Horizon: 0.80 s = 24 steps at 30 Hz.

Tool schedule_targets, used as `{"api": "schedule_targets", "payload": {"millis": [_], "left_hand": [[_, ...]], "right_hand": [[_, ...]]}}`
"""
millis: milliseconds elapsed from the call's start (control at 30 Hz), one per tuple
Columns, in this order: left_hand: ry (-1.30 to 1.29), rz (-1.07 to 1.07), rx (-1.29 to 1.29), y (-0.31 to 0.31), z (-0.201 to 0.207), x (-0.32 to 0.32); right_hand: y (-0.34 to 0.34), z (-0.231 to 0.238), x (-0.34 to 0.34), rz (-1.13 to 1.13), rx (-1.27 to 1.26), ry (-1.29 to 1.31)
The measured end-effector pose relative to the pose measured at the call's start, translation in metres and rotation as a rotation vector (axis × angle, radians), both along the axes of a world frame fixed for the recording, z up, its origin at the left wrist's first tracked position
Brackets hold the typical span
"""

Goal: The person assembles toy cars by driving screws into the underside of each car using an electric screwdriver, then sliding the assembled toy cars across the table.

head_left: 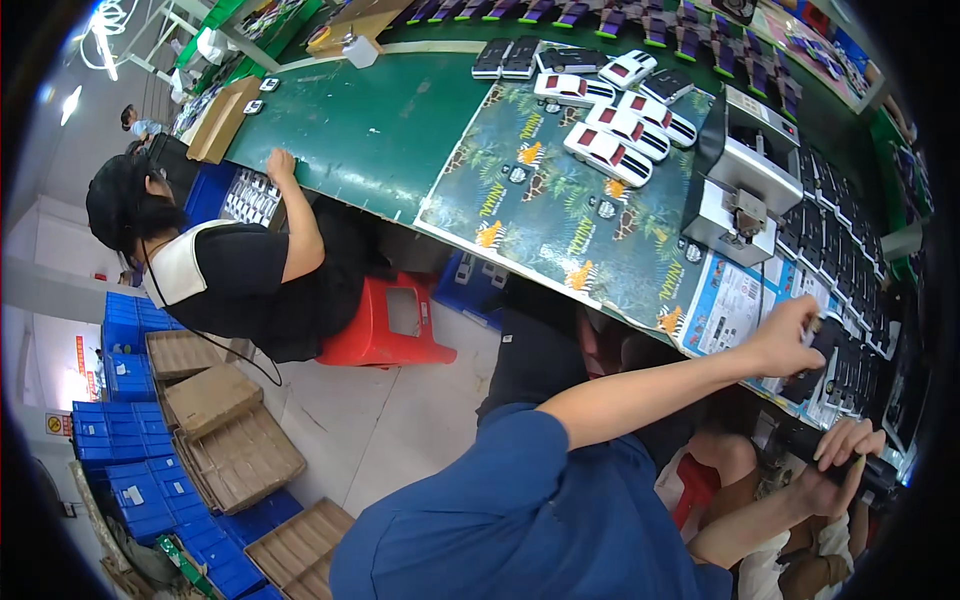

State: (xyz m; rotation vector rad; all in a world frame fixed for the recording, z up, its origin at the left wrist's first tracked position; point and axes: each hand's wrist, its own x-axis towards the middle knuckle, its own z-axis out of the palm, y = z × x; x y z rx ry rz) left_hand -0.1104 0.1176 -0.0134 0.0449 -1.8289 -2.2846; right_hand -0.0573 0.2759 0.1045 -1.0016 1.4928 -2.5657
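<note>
At the bench's right end, my left hand [785,340] is closed, its fingertips pinching a small black-and-white toy car part [826,328]. Just beside it lie rows of black toy car bases [852,372]. Lower and nearer to me, my right hand [848,458] wraps round a black cylindrical tool [880,478] that looks like an electric screwdriver; its tip is hard to make out. Several white toy cars [612,155] with dark stripes and red windows stand together farther back on a patterned sheet [545,215].
A grey-white bench machine [745,170] rises left of the black rows. To the left, a co-worker [240,270] sits on a red stool [385,325] at the green bench [350,130]. Blue crates [125,430] and cardboard trays [240,450] are stacked on the floor. Another person's legs show at lower right.
</note>
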Motion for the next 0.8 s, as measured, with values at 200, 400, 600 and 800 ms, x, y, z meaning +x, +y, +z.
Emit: {"api": "schedule_targets", "payload": {"millis": [200, 400, 600, 800], "left_hand": [[-0.239, 0.178, 0.567, -0.154, 0.004, 0.101], [-0.12, 0.233, 0.456, -0.185, -0.004, 0.142], [-0.096, 0.185, 0.554, -0.184, -0.007, 0.13], [-0.13, 0.142, 0.547, -0.185, -0.005, 0.132]], "right_hand": [[-0.031, 0.01, -0.014, 0.005, -0.023, -0.066], [-0.181, 0.019, -0.046, -0.093, -0.075, 0.226], [-0.215, 0.015, -0.067, -0.262, -0.008, 0.215], [-0.224, 0.01, -0.072, -0.287, 0.054, 0.232]]}}
